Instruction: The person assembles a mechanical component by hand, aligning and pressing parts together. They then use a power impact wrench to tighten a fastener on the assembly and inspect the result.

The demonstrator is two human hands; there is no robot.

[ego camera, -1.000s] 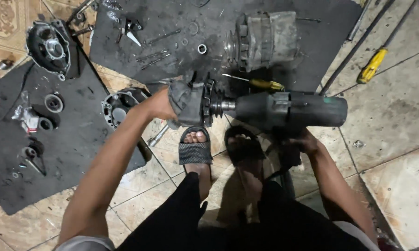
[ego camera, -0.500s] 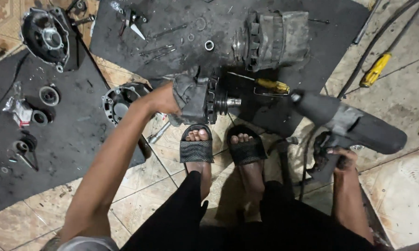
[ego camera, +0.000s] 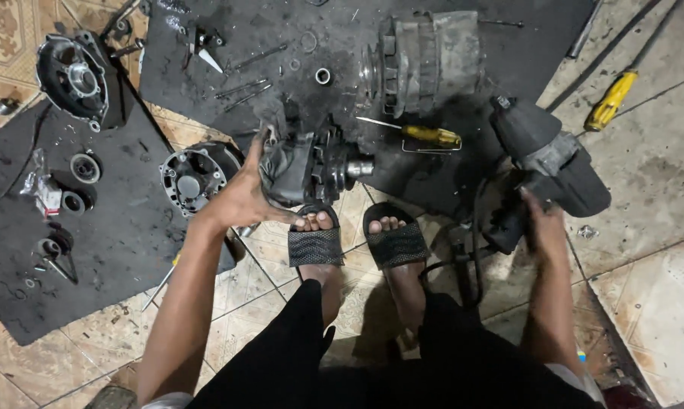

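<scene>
Two hands are occupied, each closed on its own heavy thing. Furthest left, on the dark rubber mat, a round black end housing is laid, and nearer the middle a second round grey housing is set just beside the wrist. The left hand is wrapped around the greasy grey alternator core, fingers closed over its left end, and the part is held just above the black sandals. Its long axis is laid roughly level, with the stubby metal shaft pointed rightward. To the right of the shaft, a yellow-handled screwdriver is left on the mat, below a second grey ribbed alternator. Further right, the black power impact wrench is gripped firmly by the right hand, its nose tilted up and leftward, well apart from the shaft. The gap between shaft tip and wrench nose is the relation that matters; the right hand is nearer the tool, the left nearer the core. Another yellow screwdriver is seen on the tiles.
</scene>
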